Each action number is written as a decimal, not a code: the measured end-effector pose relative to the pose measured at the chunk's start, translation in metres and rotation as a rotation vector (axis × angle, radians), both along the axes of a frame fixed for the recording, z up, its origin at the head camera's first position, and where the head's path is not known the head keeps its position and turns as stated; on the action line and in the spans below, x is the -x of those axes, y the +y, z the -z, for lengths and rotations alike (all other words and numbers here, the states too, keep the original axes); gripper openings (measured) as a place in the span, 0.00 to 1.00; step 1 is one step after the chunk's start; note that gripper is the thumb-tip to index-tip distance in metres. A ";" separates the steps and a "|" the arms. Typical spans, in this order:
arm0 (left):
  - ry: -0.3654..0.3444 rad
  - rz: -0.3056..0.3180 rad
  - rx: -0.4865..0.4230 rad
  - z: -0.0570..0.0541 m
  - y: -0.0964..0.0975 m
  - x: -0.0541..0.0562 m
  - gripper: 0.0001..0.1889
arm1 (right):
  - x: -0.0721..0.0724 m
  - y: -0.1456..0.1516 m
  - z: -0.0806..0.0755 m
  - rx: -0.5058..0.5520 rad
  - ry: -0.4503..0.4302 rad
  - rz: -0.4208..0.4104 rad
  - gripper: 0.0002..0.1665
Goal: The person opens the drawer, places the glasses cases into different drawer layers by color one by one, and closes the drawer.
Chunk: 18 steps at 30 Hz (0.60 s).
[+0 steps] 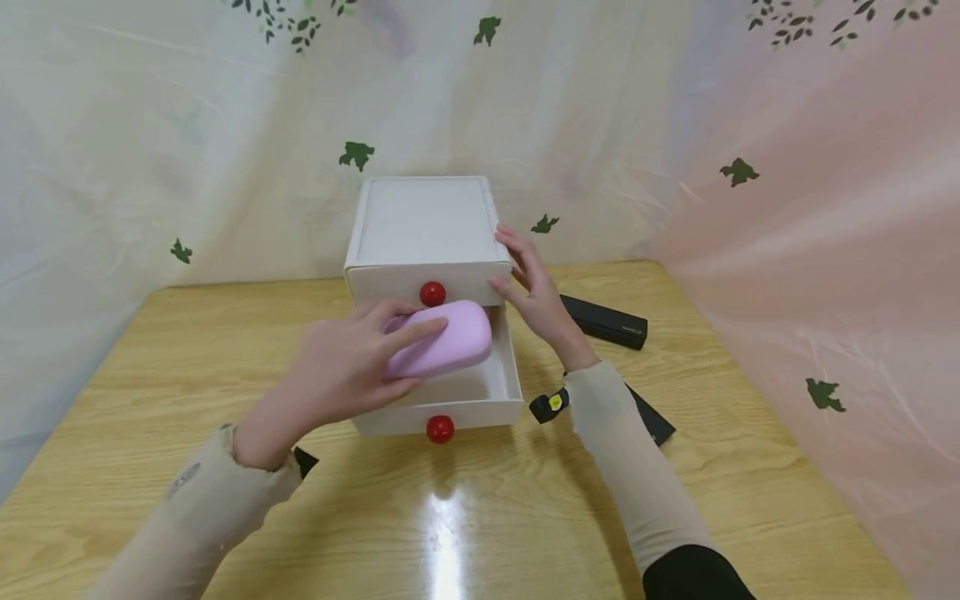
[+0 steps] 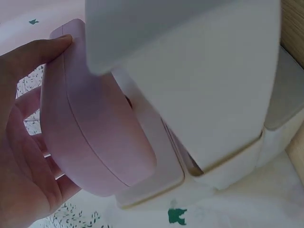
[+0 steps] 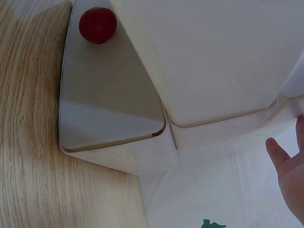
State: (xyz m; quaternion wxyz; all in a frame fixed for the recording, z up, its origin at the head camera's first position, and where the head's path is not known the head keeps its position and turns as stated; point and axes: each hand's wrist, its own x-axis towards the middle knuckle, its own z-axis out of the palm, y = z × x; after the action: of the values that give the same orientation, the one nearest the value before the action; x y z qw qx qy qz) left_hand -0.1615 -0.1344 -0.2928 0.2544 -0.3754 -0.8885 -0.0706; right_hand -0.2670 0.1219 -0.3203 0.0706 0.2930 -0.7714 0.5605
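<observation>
Left grip (image 1: 345, 358): wrapped around the pink case (image 1: 457, 337), pinching between thumb and fingers.
Case position: held tilted above the pulled-out lower drawer (image 1: 442, 417), near the red knob (image 1: 432, 293) of the closed upper drawer (image 1: 468, 277).
Right grip (image 1: 538, 292): loosely spread, grasping nothing, fingertips at the right side of the white cabinet (image 1: 423, 221).
Weight: probably light, judging by the one-handed hold; contents, if any, hidden.
Shell: apparently stiff, smooth, rounded; likely slippery under a shallow pinch.
Seam (image 2: 83, 137): running along the edge; possibly prone to popping apart if dropped.
Best hold: across the middle, thumb opposite fingers, both halves squeezed together gently.
</observation>
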 end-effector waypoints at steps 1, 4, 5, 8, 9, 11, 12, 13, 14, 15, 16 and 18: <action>-0.010 -0.001 0.005 0.000 0.003 0.001 0.33 | 0.000 0.000 0.000 -0.002 0.001 -0.004 0.34; -0.044 -0.011 0.030 0.002 0.011 0.003 0.33 | 0.001 -0.001 0.001 -0.010 0.001 -0.008 0.34; -0.056 -0.016 0.038 0.002 0.013 0.003 0.33 | 0.001 -0.001 0.001 -0.010 -0.002 -0.011 0.34; -0.092 -0.031 0.063 0.004 0.017 0.004 0.33 | 0.006 -0.001 0.006 -0.010 -0.003 -0.013 0.35; -0.106 -0.036 0.069 0.005 0.018 0.004 0.33 | 0.009 0.000 0.008 -0.008 -0.002 -0.014 0.35; -0.128 -0.043 0.081 0.008 0.020 0.004 0.33 | 0.015 0.000 0.014 -0.002 0.000 -0.014 0.35; -0.137 -0.045 0.089 0.009 0.020 0.004 0.33 | 0.019 0.001 0.018 0.000 0.003 -0.013 0.36; -0.144 -0.046 0.097 0.010 0.020 0.004 0.33 | 0.022 0.002 0.021 0.002 0.006 -0.011 0.36; -0.149 -0.043 0.103 0.011 0.021 0.004 0.33 | 0.023 0.002 0.022 0.006 0.011 -0.010 0.36; -0.152 -0.039 0.111 0.012 0.021 0.004 0.33 | 0.024 0.003 0.024 0.011 0.016 -0.012 0.35; -0.151 -0.035 0.120 0.013 0.022 0.005 0.33 | 0.025 0.003 0.025 0.015 0.021 -0.012 0.35; -0.153 -0.033 0.136 0.014 0.023 0.006 0.33 | 0.025 0.004 0.026 0.022 0.034 -0.016 0.35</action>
State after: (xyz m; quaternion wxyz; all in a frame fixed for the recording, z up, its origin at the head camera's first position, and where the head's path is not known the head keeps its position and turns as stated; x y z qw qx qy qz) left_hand -0.1673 -0.1117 -0.3064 0.1608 -0.3705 -0.9142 -0.0345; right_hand -0.2922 0.1259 -0.3459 0.0825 0.3079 -0.7616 0.5642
